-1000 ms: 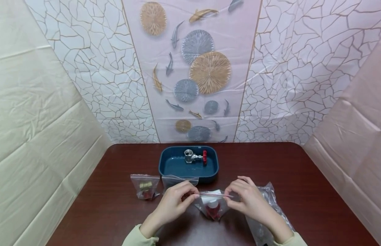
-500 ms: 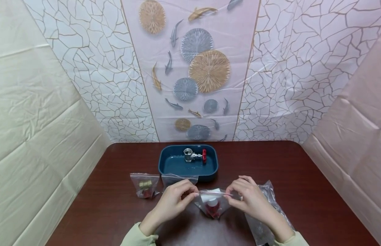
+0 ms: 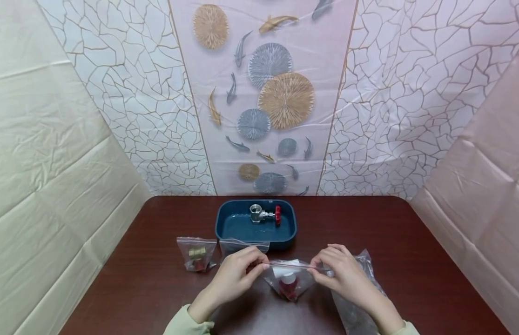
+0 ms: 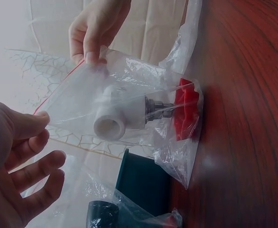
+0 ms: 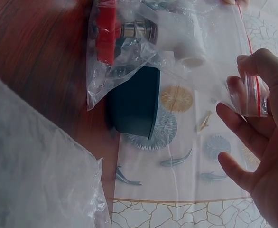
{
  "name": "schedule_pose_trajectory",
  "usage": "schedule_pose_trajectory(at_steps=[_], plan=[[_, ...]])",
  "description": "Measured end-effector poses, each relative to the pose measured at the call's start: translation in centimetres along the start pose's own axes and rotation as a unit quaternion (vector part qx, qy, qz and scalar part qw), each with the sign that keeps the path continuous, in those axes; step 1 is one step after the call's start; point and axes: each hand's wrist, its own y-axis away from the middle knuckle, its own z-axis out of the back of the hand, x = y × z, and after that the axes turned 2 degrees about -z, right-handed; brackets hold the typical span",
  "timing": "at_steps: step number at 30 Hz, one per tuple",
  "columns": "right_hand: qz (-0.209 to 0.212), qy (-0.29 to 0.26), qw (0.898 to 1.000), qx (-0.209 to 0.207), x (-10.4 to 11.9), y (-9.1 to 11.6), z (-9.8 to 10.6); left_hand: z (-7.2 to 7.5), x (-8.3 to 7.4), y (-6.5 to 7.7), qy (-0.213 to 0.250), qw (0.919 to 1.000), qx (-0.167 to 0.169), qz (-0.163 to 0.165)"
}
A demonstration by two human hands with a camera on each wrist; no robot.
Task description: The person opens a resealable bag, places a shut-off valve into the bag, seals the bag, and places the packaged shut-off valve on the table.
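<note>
A clear zip bag [image 4: 129, 64] with a red seal line hangs stretched between both hands. Inside it is a white plastic valve [image 4: 125, 111] with a red handwheel [image 4: 186, 109] at the bottom, near the table. My left hand [image 3: 238, 272] pinches one top corner between thumb and forefinger, its other fingers loosely curled. At the opposite end of the seal my right hand [image 3: 339, 274] pinches the edge; a short piece of the strip sticks out past its thumb in the right wrist view.
A blue tray [image 3: 238, 237] behind the hands holds a silver valve [image 3: 256, 213] with a red handwheel. To the left stands a bagged brass fitting [image 3: 197, 252]. Another zip bag [image 3: 242, 244] is partly behind my left hand. Plastic bags [image 3: 364, 263] lie under my right forearm.
My right hand has slid slightly to the right along the bag's top edge. The left hand keeps its pinch in nearly the same place.
</note>
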Motion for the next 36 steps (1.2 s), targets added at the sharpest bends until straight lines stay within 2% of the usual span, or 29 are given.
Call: schedule_pose_trajectory(at_steps=[19,24,36], plan=[[-0.001,0.009,1.000,-0.004,-0.9,1.2,0.7,0.0,0.2,-0.1,-0.012,0.9999,-0.005,0.002],[-0.008,0.012,1.000,0.005,-0.9,1.3,0.8,0.0,0.1,-0.1,-0.009,0.9999,-0.001,0.008],[-0.023,0.038,0.998,0.049,-1.1,1.8,1.2,-0.1,0.2,-0.1,-0.009,0.9999,-0.004,-0.001]])
